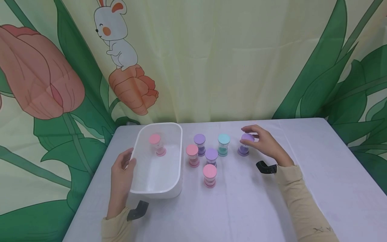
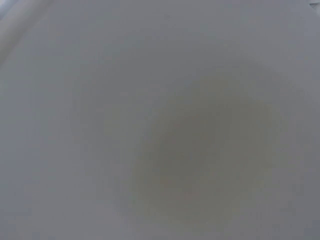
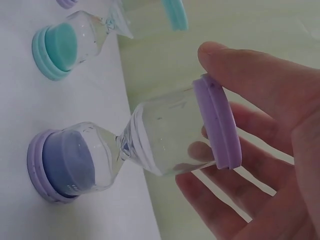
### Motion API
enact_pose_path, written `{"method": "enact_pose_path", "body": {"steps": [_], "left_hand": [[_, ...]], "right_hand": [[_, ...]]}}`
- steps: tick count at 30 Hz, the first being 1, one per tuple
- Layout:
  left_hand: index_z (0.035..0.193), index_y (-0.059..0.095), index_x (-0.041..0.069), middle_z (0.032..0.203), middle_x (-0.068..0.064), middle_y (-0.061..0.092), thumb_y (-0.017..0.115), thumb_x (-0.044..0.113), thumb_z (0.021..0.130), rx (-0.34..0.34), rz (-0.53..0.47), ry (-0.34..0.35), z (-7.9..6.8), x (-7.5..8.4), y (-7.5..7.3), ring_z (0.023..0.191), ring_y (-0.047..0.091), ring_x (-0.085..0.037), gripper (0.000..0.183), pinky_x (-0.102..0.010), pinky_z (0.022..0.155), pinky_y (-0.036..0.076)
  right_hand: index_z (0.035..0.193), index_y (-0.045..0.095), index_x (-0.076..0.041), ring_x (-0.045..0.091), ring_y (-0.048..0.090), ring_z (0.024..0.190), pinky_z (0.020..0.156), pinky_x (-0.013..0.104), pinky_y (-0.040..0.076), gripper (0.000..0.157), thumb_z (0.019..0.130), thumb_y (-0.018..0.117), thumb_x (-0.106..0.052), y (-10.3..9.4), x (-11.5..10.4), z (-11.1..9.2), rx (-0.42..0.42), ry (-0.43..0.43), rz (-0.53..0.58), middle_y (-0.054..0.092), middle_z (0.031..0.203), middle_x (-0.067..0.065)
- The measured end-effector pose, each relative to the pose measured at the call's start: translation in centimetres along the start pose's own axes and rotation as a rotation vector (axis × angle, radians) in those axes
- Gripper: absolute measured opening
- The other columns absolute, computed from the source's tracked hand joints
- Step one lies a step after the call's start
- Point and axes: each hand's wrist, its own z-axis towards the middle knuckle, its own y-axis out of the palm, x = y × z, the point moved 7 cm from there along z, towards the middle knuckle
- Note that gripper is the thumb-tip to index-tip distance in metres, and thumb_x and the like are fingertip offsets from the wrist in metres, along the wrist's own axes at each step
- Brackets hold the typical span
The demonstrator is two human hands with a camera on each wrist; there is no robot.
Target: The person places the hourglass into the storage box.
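- White cloth (image 1: 248, 208) covers the table, and behind it hangs a pale curtain (image 1: 211, 67) with printed plants and a rabbit (image 1: 118, 37) on a carrot (image 1: 130, 89).
- Nearest to the right hand is a purple hourglass (image 3: 155, 135). It stands upright on the cloth, to the right of the other hourglasses, with its sand in the lower bulb.
- Around its top cap, the right hand (image 1: 264, 144) makes a rather wide curve, the thumb at one edge and the fingers on the far side; I cannot tell whether it grips the cap.
- Just left of them, a turquoise hourglass (image 1: 224, 138) stands upright, its sand also below.
- Further left is a loose group: two more purple hourglasses (image 1: 199, 138) and two pink hourglasses (image 1: 210, 171), all upright.
- Beside this group is a white bin (image 1: 157, 194). Inside, toward the back, is one single pink hourglass (image 1: 155, 138).
- At the bin's left side is the left hand (image 1: 122, 171), its fingers loosely bent and its thumb near the rim.
- Black devices (image 1: 138, 210) are at both wrists, next to beige sleeves (image 1: 302, 198).
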Motion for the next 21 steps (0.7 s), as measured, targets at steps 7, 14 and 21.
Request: {"method": "enact_pose_path", "body": {"steps": [7,14,21], "left_hand": [[0.148,0.045,0.022,0.148,-0.008,0.049,0.048,0.028,0.104,0.001,0.003,0.004,0.0,0.0,0.0,0.129,0.055,-0.031,0.045,-0.050,0.096,0.054],[0.148,0.045,0.020,0.149,-0.010,0.049,0.048,0.028,0.104,-0.001,0.008,0.026,0.0,0.1,0.0,0.131,0.053,-0.033,0.045,-0.051,0.097,0.053],[0.148,0.045,0.021,0.148,-0.008,0.049,0.047,0.029,0.103,0.001,0.006,0.019,0.1,0.0,0.0,0.130,0.054,-0.031,0.045,-0.050,0.097,0.053]], "right_hand": [[0.130,0.056,0.002,0.035,0.051,0.126,0.106,0.055,0.045,0.053,0.088,0.077,-0.022,0.6,0.9,-0.1,-0.016,0.000,0.003,0.056,0.134,0.019],[0.131,0.057,0.000,0.035,0.053,0.124,0.102,0.054,0.049,0.053,0.088,0.076,-0.025,0.9,1.4,-0.3,-0.033,0.032,0.006,0.056,0.135,0.019],[0.132,0.055,0.000,0.038,0.053,0.125,0.102,0.055,0.049,0.053,0.089,0.075,-0.024,1.0,1.6,-0.3,-0.039,0.047,0.041,0.055,0.137,0.021]]}}
